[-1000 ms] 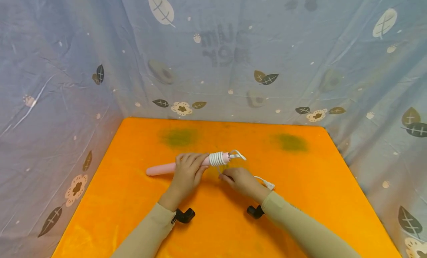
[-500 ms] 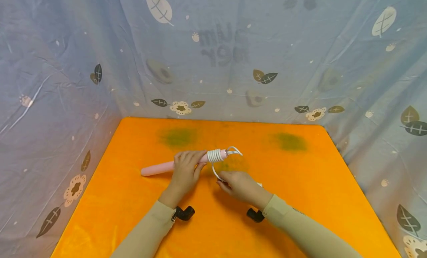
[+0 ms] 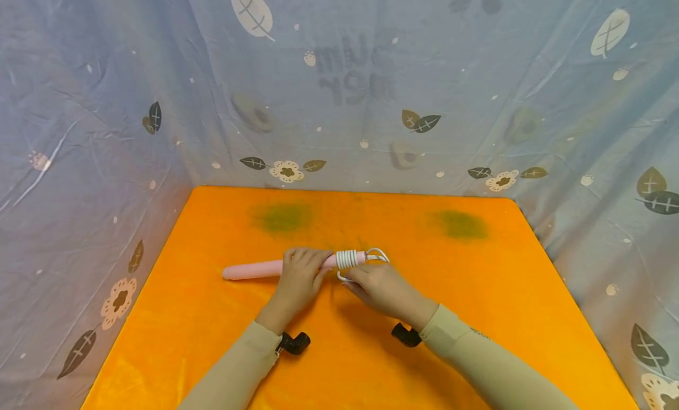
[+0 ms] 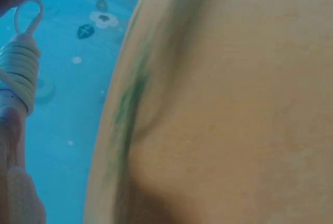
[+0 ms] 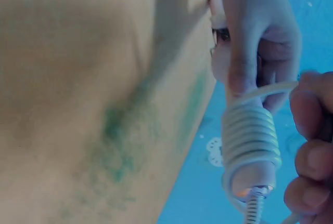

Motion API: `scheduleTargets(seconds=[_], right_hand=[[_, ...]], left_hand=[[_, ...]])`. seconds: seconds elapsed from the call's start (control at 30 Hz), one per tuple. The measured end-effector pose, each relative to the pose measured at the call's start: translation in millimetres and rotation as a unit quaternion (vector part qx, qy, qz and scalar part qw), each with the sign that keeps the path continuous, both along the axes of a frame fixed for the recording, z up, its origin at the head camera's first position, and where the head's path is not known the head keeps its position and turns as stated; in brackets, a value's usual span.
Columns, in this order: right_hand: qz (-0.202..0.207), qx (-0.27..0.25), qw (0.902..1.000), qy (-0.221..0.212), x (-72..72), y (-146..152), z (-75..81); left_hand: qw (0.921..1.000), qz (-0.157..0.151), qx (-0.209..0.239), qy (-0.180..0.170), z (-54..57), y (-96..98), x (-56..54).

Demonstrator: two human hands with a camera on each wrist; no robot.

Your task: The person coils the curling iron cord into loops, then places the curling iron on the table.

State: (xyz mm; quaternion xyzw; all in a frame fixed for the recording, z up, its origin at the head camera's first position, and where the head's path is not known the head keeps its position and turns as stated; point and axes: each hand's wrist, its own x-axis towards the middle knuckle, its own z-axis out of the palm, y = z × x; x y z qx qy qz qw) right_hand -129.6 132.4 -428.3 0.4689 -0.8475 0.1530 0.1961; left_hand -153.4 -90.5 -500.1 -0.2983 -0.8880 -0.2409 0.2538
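A pink hair iron (image 3: 251, 270) lies nearly level across both hands' reach, above the table. My left hand (image 3: 301, 280) grips its middle, with the thumb on the near side. White cord coils (image 5: 250, 135) wrap tightly round its right end. Beyond the coils, the cord leaves the tip through a ribbed sleeve (image 5: 253, 208) and bends back in a loop (image 3: 379, 254). With fingertips close below the coils, my right hand (image 3: 384, 289) pinches a free length of that cord (image 5: 273, 88). The left wrist view shows the coils (image 4: 21, 68) at its left edge. The plug is hidden.
An orange-covered table (image 3: 339, 363) spreads beneath the hands, with greenish smudges (image 3: 283, 217) toward the back. Patterned blue-grey curtains (image 3: 339, 103) hang behind it and on both sides. Each wrist carries a black camera mount (image 3: 294, 343).
The right hand has shifted slightly up with the cord, closer under the coils. The iron's tip has dipped a little, leaving it more level. The white plug, visible earlier, is now out of sight.
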Motion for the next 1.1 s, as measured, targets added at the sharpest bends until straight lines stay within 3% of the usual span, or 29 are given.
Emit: scheduleTargets(seconds=[0.3, 0.47, 0.77, 0.9, 1.1], right_hand=[[-0.023, 0.008, 0.9993, 0.029, -5.0, 4, 17.6], [-0.039, 0.008, 0.9989, 0.027, -10.6, 8, 24.2], [-0.034, 0.008, 0.9992, -0.021, -21.7, 13, 29.3], [-0.032, 0.0, 0.9974, -0.065, -28.3, 20, 29.8], [-0.08, -0.033, 0.9851, -0.149, -38.5, 37, 32.2]], left_hand=[[0.9993, -0.03, -0.013, 0.017, -3.1, -1.8, 2.2], [0.9987, -0.049, -0.015, 0.005, -2.9, -1.4, 4.9], [0.998, -0.059, -0.014, 0.015, -5.5, 3.6, 10.2], [0.9977, -0.064, -0.015, 0.013, -4.4, 4.3, 13.2], [0.9969, -0.076, -0.018, -0.007, -2.3, 3.2, 16.1]])
